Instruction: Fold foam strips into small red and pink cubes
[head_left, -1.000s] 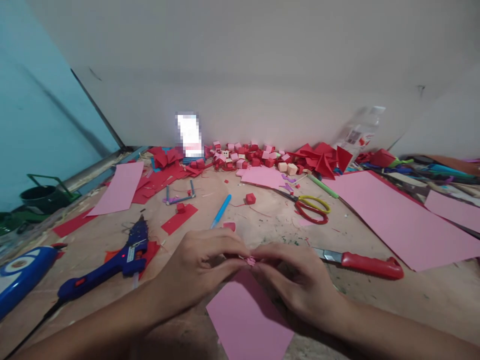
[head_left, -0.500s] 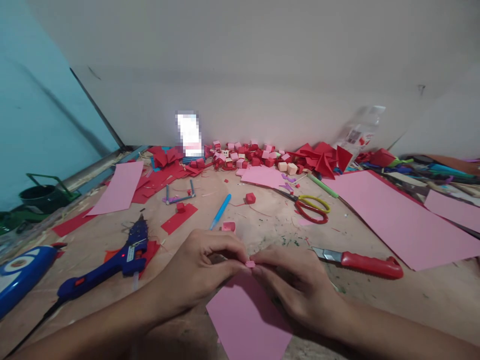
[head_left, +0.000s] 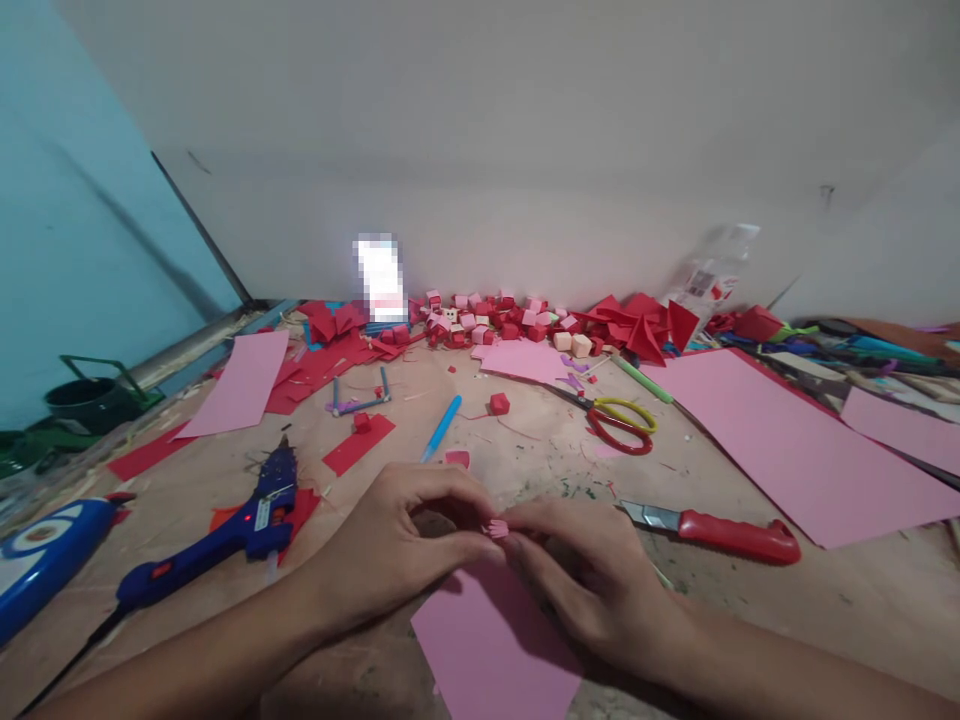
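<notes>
Between my fingertips is a tiny pink paper piece (head_left: 496,529) with narrow folds or strips. My left hand (head_left: 416,545) pinches it from the left, thumb below and forefinger above. From the other side my right hand (head_left: 592,570) pinches it too, so the fingertips nearly meet. Under them lies a pink paper sheet (head_left: 495,640), partly shaded by my hands. Just beyond my left hand sits a small curled pink-red paper piece (head_left: 457,459). A utility knife (head_left: 735,534) with a red handle rests right of my right hand.
A blue glue gun (head_left: 255,520) with a lit red light lies left. Scissors (head_left: 619,425), a blue pen (head_left: 442,428) and a red paper cube (head_left: 499,404) lie ahead. Several paper cubes (head_left: 510,325) line the wall beside a bright phone (head_left: 381,280). A large pink sheet (head_left: 802,440) lies right.
The pink paper piece has turned slightly between my fingertips, and more of its strips show. The camera view has tilted up a little; both hands keep their pinch.
</notes>
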